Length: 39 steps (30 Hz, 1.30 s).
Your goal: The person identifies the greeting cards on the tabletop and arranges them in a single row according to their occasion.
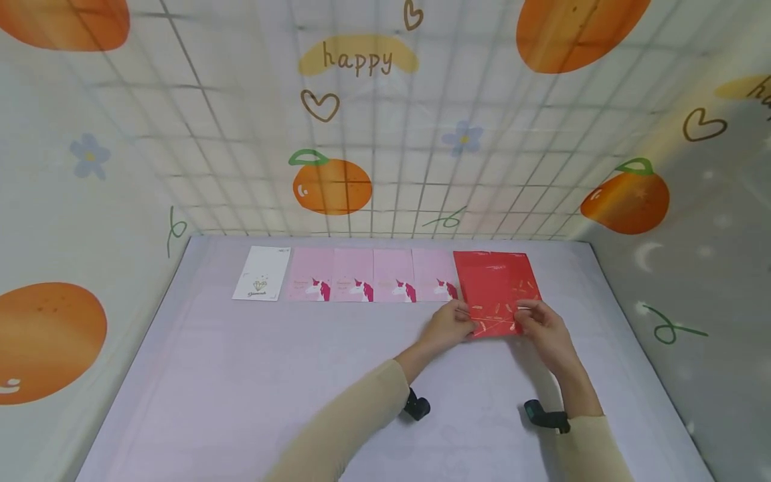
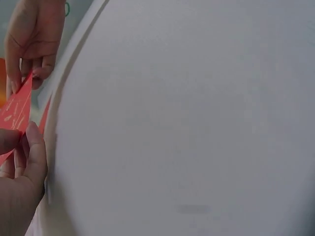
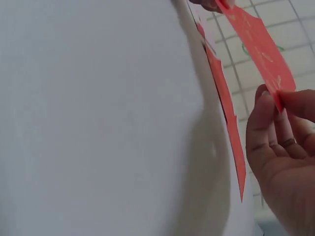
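Both hands hold a red paper envelope with gold print (image 1: 495, 320) just above the table, over its right half. My left hand (image 1: 447, 327) pinches its left edge between thumb and fingers. At the other end, my right hand (image 1: 549, 335) pinches the right edge, thumb against fingers. In the right wrist view the envelope (image 3: 261, 49) is stretched between the hands, tilted and raised off the surface. Behind it more red paper (image 1: 482, 271) lies flat; its edge shows as a thin strip (image 3: 229, 110) in that view.
Left of the red paper, a row of several pink unicorn cards (image 1: 354, 274) lies along the back of the table, ending in a white card (image 1: 262, 273). A printed curtain (image 1: 385, 134) over a wire grid stands behind. The white tabletop (image 1: 241, 375) stretches toward the front.
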Available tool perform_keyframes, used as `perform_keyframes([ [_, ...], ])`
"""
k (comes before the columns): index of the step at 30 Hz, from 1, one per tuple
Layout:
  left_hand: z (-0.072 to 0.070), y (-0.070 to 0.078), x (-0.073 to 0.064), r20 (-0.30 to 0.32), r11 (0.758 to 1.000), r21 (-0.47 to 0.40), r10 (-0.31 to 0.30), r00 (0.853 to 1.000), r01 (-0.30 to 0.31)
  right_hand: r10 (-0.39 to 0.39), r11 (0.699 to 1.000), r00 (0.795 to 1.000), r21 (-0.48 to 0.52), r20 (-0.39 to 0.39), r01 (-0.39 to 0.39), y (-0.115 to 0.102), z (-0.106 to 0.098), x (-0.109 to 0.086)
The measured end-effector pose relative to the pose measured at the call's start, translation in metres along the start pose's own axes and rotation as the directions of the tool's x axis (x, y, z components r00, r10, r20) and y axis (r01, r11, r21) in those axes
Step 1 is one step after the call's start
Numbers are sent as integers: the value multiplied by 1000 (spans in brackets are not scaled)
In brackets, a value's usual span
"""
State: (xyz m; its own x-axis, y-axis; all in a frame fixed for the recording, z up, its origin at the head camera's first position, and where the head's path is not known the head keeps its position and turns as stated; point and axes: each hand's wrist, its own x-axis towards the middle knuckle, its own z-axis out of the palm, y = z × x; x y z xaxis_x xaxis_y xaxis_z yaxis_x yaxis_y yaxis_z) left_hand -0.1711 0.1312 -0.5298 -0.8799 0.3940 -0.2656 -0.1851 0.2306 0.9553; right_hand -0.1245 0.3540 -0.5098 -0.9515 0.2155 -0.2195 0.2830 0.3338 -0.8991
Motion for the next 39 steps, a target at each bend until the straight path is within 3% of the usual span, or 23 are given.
perform_keyframes([
  [8,19,12,13,-67,994,97,-34,997,41,71,997,995,1,-72,-71,9,-11,8],
  [18,28,22,21,-91,997,70,-27,996,33,106,994,987,-5,-124,-108,3,-22,18],
  [30,20,31,14,-41,1000,-16,-11,999,10,103,994,979,42,-173,-97,-1,-39,32],
  [39,5,32,-1,-13,999,5,41,999,-41,136,990,968,54,-212,-128,3,-65,51],
])
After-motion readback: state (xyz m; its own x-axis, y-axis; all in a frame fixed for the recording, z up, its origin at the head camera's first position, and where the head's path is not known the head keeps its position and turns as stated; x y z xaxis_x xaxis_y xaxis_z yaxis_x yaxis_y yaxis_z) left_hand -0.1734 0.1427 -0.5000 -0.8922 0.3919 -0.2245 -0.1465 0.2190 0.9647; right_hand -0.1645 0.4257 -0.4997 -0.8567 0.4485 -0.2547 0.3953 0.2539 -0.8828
